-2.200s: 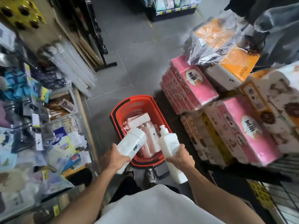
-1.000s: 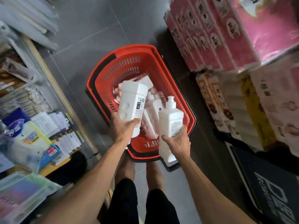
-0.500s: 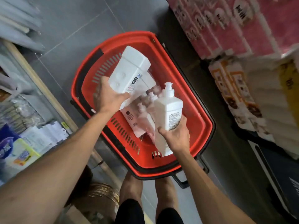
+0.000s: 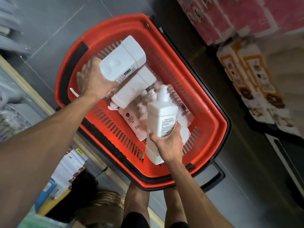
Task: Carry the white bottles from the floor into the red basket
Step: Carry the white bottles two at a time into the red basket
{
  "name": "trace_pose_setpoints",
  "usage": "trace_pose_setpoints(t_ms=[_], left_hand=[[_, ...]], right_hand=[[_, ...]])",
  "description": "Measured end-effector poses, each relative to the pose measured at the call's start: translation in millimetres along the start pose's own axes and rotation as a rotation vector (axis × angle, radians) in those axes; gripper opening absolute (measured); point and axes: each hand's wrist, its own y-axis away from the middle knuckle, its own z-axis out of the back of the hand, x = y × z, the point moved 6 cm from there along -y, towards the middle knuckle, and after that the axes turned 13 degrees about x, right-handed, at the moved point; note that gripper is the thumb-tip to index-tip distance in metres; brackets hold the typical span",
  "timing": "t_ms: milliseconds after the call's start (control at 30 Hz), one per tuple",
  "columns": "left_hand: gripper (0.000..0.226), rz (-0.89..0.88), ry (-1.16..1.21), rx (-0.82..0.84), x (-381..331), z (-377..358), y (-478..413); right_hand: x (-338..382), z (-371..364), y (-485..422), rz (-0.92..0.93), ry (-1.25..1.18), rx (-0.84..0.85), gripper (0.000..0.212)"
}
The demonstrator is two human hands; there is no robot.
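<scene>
A red basket (image 4: 212, 129) stands on the grey floor below me, with several white and pale pink bottles (image 4: 133, 122) lying inside. My left hand (image 4: 93, 81) grips a large white bottle (image 4: 123, 60), tilted bottom-up over the basket's far left part. Under it lies another big white bottle (image 4: 134, 87). My right hand (image 4: 167, 143) holds a white pump bottle (image 4: 162, 119) upright over the near right part of the basket, its pump head pointing away from me.
Pink and orange tissue packs (image 4: 230, 17) are stacked along the right, close to the basket. A shelf edge with packaged goods (image 4: 69, 168) runs along the left. My legs (image 4: 139, 199) stand just behind the basket's black handle (image 4: 217, 175).
Both hands have lowered the bottles deeper over the basket as my view closed in. The left bottle has tipped further over toward the far side.
</scene>
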Motion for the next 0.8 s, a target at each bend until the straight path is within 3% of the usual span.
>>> trace_pose_setpoints(t_ms=[133,267,800], left_hand=[[0.072,-0.048,-0.009,0.01,6.9,-4.4,-6.3],[0.024,-0.121,-0.018,-0.046,11.2,-4.9,-12.8],[0.042,-0.098,-0.119,0.289,28.7,-50.1,24.8]], right_hand=[[-4.7,-7.4,3.2,-0.005,0.013,0.015,0.072],[-3.6,-11.7,0.5,0.002,0.04,0.033,0.071],[2.6,-38.3,-3.5,-0.012,0.014,0.036,0.069]])
